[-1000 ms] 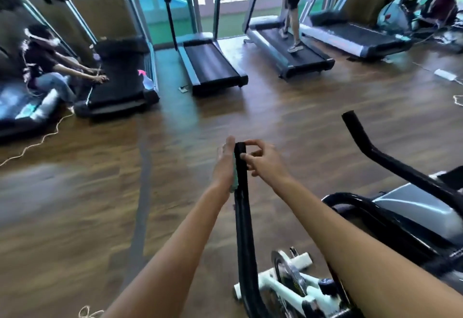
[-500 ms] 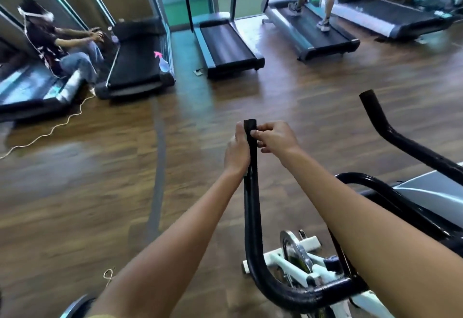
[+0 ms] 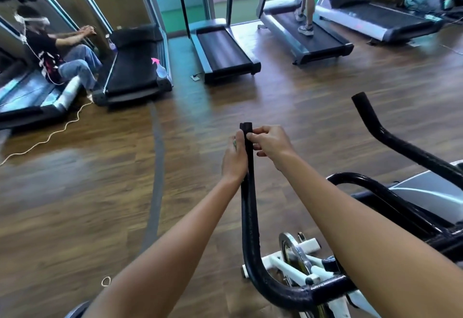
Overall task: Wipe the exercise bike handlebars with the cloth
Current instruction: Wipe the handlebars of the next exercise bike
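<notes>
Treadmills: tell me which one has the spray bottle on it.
The second treadmill from the left, beside the seated person. A clear spray bottle with a pink trigger stands at the right edge of its belt; the other treadmills carry no bottle.

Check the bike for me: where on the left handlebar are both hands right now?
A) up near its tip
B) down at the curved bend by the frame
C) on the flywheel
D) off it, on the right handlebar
A: the left hand and right hand flank the left handlebar just below its tip, while the right handlebar stands untouched.
</notes>
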